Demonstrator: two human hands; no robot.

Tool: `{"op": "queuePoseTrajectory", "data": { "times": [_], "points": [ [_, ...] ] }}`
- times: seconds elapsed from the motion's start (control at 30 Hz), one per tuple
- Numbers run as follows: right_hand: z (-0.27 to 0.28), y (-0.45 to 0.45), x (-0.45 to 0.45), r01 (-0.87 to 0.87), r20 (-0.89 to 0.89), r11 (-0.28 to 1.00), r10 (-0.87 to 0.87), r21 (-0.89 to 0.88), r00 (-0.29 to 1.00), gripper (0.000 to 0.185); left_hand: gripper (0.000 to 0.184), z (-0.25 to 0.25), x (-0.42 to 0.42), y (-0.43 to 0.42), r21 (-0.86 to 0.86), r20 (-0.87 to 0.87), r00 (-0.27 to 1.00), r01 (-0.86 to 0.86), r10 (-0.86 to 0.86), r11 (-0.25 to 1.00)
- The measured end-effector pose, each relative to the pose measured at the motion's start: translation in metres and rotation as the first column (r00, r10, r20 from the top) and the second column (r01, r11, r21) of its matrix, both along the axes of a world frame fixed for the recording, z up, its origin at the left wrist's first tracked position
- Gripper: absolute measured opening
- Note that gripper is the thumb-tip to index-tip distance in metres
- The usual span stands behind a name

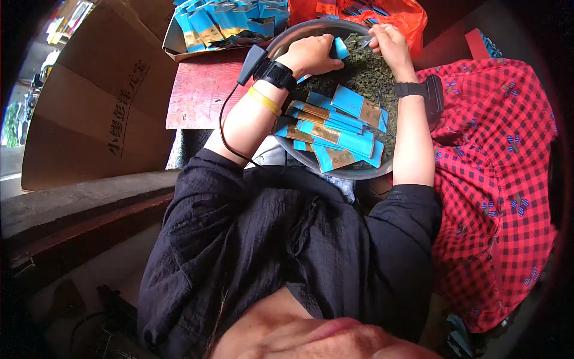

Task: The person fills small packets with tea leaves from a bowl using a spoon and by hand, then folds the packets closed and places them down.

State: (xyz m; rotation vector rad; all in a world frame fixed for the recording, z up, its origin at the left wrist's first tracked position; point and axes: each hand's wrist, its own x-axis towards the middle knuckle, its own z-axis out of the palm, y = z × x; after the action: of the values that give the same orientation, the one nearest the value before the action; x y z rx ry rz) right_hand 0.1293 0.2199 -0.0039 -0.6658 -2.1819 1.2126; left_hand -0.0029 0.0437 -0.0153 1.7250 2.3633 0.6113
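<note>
My left hand is closed around a small blue paper packet above a round metal basin. Across from it, my right hand pinches what looks like a small metal spoon, its tip near the packet and the leaves. Dried green-brown leaves fill the far part of the basin. Nearer my body, several flat blue-and-gold packets lie in an overlapping heap on the leaves. Fingers hide part of the held packet and of the spoon.
A cardboard box of standing blue packets sits on a red board. Behind the basin is a red plastic bag with more packets. A large cardboard carton stands left; red checked cloth lies right. A cable runs along my left arm.
</note>
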Motion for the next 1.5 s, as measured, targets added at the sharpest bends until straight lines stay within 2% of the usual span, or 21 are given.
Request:
{"op": "queuePoseTrajectory", "data": {
  "times": [0.03,0.17,0.33,0.5,0.53,0.57,0.6,0.67,0.73,0.8,0.83,0.87,0.93,1.0,1.07,1.4,1.5],
  "points": [
    [-0.001,0.0,-0.001,-0.069,0.021,0.998,0.068,0.012,0.997,0.029,0.056,0.0,0.0,0.0,-0.001,0.0,1.0,0.001,-0.001,1.0],
    [-0.005,-0.01,-0.005,-0.161,0.042,0.987,0.16,0.011,0.986,0.029,0.056,0.0,-0.001,0.0,0.004,0.0,1.0,0.009,-0.009,1.0],
    [-0.005,-0.015,-0.007,-0.197,0.001,0.98,0.197,-0.024,0.98,0.03,0.056,0.0,-0.001,0.0,0.001,0.018,1.0,0.012,-0.012,1.0],
    [-0.002,-0.023,-0.009,-0.175,-0.032,0.984,0.174,-0.025,0.984,0.028,0.059,0.005,0.001,0.002,0.1,0.02,1.0,0.007,-0.009,0.995],
    [0.0,-0.025,-0.009,-0.153,-0.104,0.986,0.159,0.06,0.982,0.027,0.059,0.006,0.001,0.002,0.1,0.02,1.0,0.006,-0.008,0.995],
    [0.002,-0.028,-0.009,-0.124,-0.177,0.982,0.149,0.143,0.973,0.026,0.055,0.006,0.001,0.002,0.261,0.038,0.999,0.022,-0.033,0.965],
    [0.008,-0.035,-0.008,-0.125,-0.177,0.982,0.15,0.143,0.973,0.026,0.052,0.006,0.001,0.002,0.416,0.05,0.997,0.034,-0.061,0.909],
    [0.019,-0.048,-0.007,0.059,-0.272,0.927,0.048,0.371,0.961,0.023,0.053,0.013,0.002,0.001,0.422,0.114,0.99,0.03,-0.086,0.906],
    [0.026,-0.056,-0.007,0.086,-0.304,0.925,0.034,0.371,0.952,0.022,0.057,0.012,0.003,0.003,0.581,0.099,0.988,0.042,-0.122,0.813],
    [0.035,-0.067,-0.004,0.178,-0.313,0.781,0.024,0.599,0.949,0.018,0.058,0.01,0.003,0.004,0.603,0.129,0.983,0.027,-0.13,0.797],
    [0.037,-0.068,-0.005,0.189,-0.339,0.704,0.078,0.684,0.938,0.016,0.059,0.009,0.004,0.006,0.625,0.157,0.977,0.014,-0.144,0.78],
    [0.037,-0.068,-0.005,0.193,-0.34,0.703,0.073,0.684,0.938,0.016,0.059,0.008,0.004,0.006,0.625,0.157,0.976,0.018,-0.148,0.78],
    [0.037,-0.07,-0.005,0.129,-0.255,0.604,0.128,0.786,0.959,0.015,0.061,0.008,0.003,0.003,0.507,0.174,0.979,0.007,-0.11,0.862],
    [0.036,-0.073,-0.004,0.1,-0.23,0.606,0.141,0.789,0.963,0.015,0.06,-0.002,-0.002,0.007,0.49,0.18,0.979,-0.005,-0.095,0.872],
    [0.036,-0.074,-0.003,0.047,-0.168,0.601,0.148,0.798,0.975,0.014,0.058,-0.004,-0.004,0.006,0.291,0.146,0.989,-0.031,-0.012,0.956],
    [0.044,-0.068,0.0,0.123,-0.228,0.561,0.12,0.819,0.966,0.013,0.062,0.001,-0.005,0.004,0.239,0.165,0.986,-0.056,0.016,0.969],
    [0.045,-0.07,0.001,0.118,-0.217,0.568,0.11,0.814,0.97,0.013,0.063,0.0,-0.005,0.004,0.217,0.123,0.992,-0.067,0.041,0.974]
  ]
}}
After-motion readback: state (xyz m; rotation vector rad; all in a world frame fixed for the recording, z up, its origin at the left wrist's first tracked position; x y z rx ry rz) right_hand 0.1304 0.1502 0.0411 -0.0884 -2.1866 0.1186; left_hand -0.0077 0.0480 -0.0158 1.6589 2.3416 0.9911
